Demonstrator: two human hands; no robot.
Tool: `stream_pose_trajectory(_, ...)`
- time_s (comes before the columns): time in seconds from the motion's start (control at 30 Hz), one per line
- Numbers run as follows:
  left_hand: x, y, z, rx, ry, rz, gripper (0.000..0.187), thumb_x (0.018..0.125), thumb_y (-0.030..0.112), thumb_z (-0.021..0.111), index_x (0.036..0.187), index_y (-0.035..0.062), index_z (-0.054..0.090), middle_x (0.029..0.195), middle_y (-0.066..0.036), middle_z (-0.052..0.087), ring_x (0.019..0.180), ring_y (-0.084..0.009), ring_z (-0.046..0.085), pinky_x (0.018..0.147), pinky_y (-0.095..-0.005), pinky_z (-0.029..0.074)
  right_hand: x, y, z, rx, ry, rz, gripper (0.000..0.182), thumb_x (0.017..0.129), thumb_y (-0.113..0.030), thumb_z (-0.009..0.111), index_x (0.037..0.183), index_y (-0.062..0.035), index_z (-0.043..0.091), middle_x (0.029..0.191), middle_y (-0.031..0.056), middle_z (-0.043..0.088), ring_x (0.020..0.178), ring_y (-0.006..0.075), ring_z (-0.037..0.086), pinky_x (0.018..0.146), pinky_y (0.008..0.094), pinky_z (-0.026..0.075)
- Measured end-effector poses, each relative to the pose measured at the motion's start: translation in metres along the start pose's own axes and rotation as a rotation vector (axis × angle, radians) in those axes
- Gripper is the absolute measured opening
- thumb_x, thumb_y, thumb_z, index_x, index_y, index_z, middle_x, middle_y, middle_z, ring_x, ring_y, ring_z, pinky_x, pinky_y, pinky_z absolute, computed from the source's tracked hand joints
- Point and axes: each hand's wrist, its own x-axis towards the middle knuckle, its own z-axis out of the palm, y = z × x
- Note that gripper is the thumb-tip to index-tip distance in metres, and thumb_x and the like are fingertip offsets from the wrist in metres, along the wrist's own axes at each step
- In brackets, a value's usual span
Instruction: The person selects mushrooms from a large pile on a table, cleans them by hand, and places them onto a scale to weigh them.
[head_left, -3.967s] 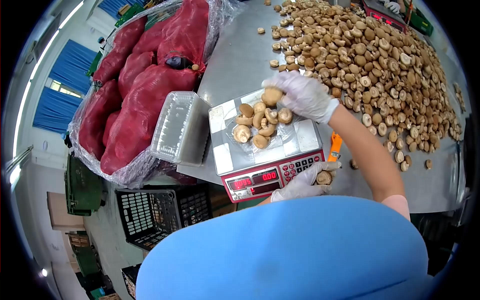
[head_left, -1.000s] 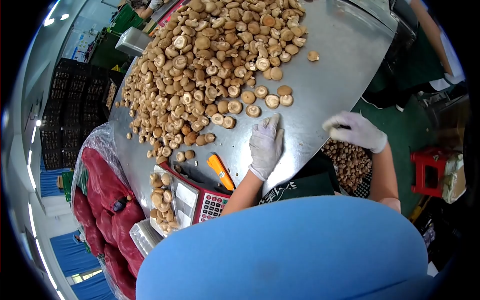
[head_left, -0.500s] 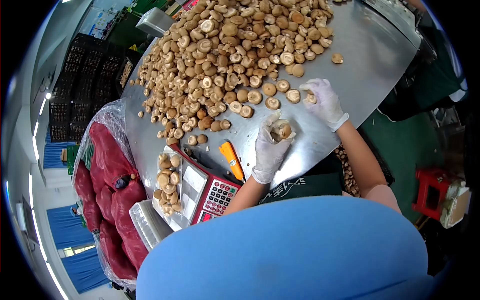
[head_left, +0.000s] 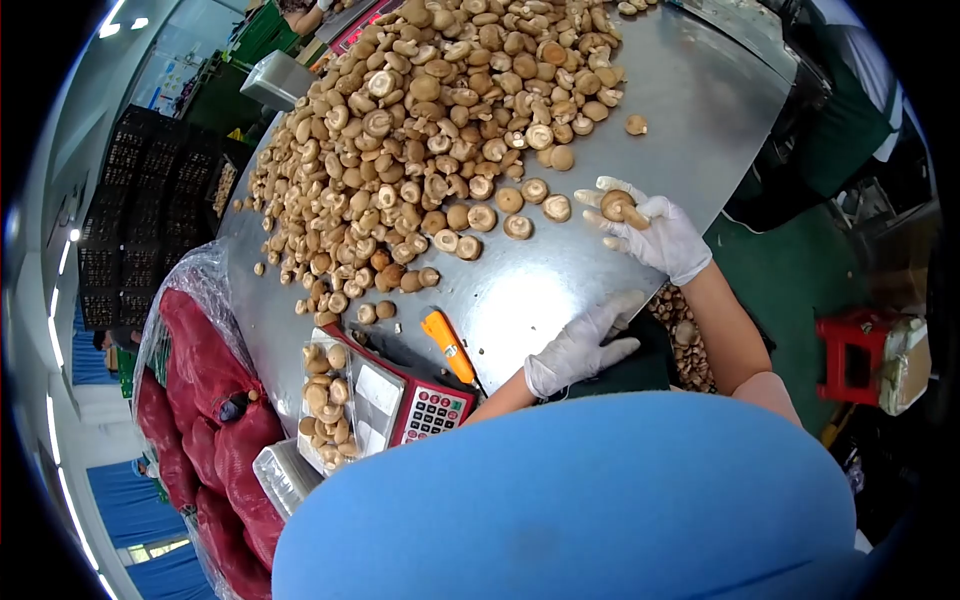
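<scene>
A mushroom [head_left: 617, 207] with a brown cap and pale stem lies across the fingers of my right hand [head_left: 655, 235], which is gloved and turned palm up above the steel table. My left hand [head_left: 582, 348], also in a white glove, is over the table's near edge beside a dark apron [head_left: 640, 362]. Its fingers are stretched apart, with nothing visible in them. Several loose mushrooms [head_left: 518, 227] sit between my hands and the big mushroom pile [head_left: 400, 130]. Below the table edge, more mushrooms [head_left: 690, 345] fill a container partly hidden by my right arm.
An orange-handled knife [head_left: 447, 345] lies near a red scale [head_left: 432, 412]. A clear tray of mushrooms [head_left: 326, 400] rests on the scale, near stacked empty trays [head_left: 285, 477]. Red mesh sacks [head_left: 215, 390] stand left. Another person's dark clothing [head_left: 835, 130] and a red stool [head_left: 850, 350] are right.
My left hand has moved down and right to the table edge, and the mushroom it held is gone from it. My right hand has opened out, showing its mushroom. The view has shifted slightly.
</scene>
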Motion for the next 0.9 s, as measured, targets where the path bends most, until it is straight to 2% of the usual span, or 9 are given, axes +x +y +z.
stream_pose_trajectory(0.13,-0.011,-0.012,-0.012,-0.078,0.187,-0.093,0.050,0.098,0.012,0.065,0.146,0.0063,0.051,0.115,-0.009,0.059,0.102,-0.0146,0.059,0.095,-0.0286,0.050,-0.004,0.006,0.006,-0.136,0.021,-0.032,0.073,0.077,0.000,0.054,0.149,-0.0012,0.039,0.151,0.0245,0.044,0.141,0.0382,0.045,0.096,0.0441,0.058)
stream_pose_trajectory(0.27,-0.019,-0.030,-0.011,-0.271,0.284,-0.150,0.042,0.097,0.015,0.066,0.138,0.0063,0.058,0.101,-0.004,0.061,0.091,-0.0116,0.058,0.087,-0.0269,0.050,-0.004,0.019,0.031,-0.404,0.066,-0.038,0.074,0.079,0.005,0.054,0.151,-0.0012,0.036,0.153,0.0249,0.041,0.141,0.0343,0.046,0.097,0.0393,0.058)
stream_pose_trajectory(0.43,-0.014,-0.032,-0.009,-0.356,0.441,-0.076,0.052,0.100,0.012,0.061,0.147,0.0010,0.044,0.113,-0.006,0.063,0.098,-0.0124,0.062,0.090,-0.0257,0.051,-0.005,0.034,0.044,-0.863,0.030,-0.093,0.072,0.081,0.005,0.056,0.150,-0.0084,0.042,0.150,0.0133,0.047,0.139,0.0224,0.048,0.107,0.0315,0.046)
stream_pose_trajectory(0.47,-0.013,-0.030,-0.013,-0.358,0.449,-0.076,0.052,0.100,0.012,0.061,0.147,0.0010,0.044,0.113,-0.006,0.063,0.098,-0.0124,0.062,0.090,-0.0257,0.051,-0.006,0.039,0.043,-0.864,0.024,-0.088,0.072,0.081,0.005,0.056,0.150,-0.0084,0.042,0.150,0.0133,0.047,0.139,0.0224,0.048,0.107,0.0315,0.046)
stream_pose_trajectory(0.57,-0.011,-0.036,-0.024,-0.946,0.406,-0.050,0.046,0.099,0.008,0.062,0.140,-0.0014,0.044,0.126,-0.013,0.060,0.107,-0.0185,0.065,0.087,-0.0299,0.057,-0.009,0.054,0.055,-1.275,-0.033,-0.080,0.071,0.083,0.014,0.045,0.151,-0.0066,0.042,0.147,0.0092,0.050,0.136,0.0226,0.049,0.114,0.0358,0.040)
stream_pose_trajectory(0.7,-0.011,-0.035,-0.023,-0.999,0.468,0.041,0.051,0.096,0.003,0.064,0.141,-0.0009,0.043,0.130,-0.013,0.059,0.107,-0.0225,0.065,0.084,-0.0330,0.060,-0.005,0.066,0.053,-1.621,-0.250,-0.249,0.073,0.081,0.012,0.048,0.152,-0.0043,0.039,0.150,0.0118,0.049,0.138,0.0254,0.048,0.118,0.0359,0.036)
stream_pose_trajectory(0.73,-0.012,-0.035,-0.022,-1.000,0.469,0.041,0.051,0.096,0.003,0.064,0.141,-0.0009,0.043,0.130,-0.013,0.059,0.107,-0.0225,0.065,0.084,-0.0330,0.060,-0.005,0.067,0.053,-1.621,-0.251,-0.248,0.073,0.081,0.012,0.048,0.152,-0.0043,0.039,0.150,0.0118,0.049,0.138,0.0254,0.048,0.118,0.0359,0.036)
stream_pose_trajectory(0.8,-0.016,-0.033,-0.019,-0.966,0.510,0.016,0.050,0.095,0.002,0.065,0.141,-0.0001,0.044,0.127,-0.012,0.060,0.106,-0.0208,0.065,0.085,-0.0318,0.058,-0.006,0.066,0.056,-0.983,-0.169,0.026,0.075,0.080,0.009,0.053,0.152,-0.0019,0.036,0.150,0.0151,0.048,0.139,0.0277,0.048,0.118,0.0375,0.037)
stream_pose_trajectory(0.9,-0.019,-0.040,-0.023,-0.990,0.498,0.022,0.047,0.095,0.002,0.065,0.139,0.0002,0.047,0.124,-0.011,0.063,0.105,-0.0180,0.065,0.087,-0.0299,0.056,-0.007,0.057,0.063,-0.691,-0.038,0.094,0.075,0.079,0.007,0.055,0.152,-0.0002,0.035,0.150,0.0178,0.046,0.139,0.0295,0.046,0.116,0.0419,0.040)
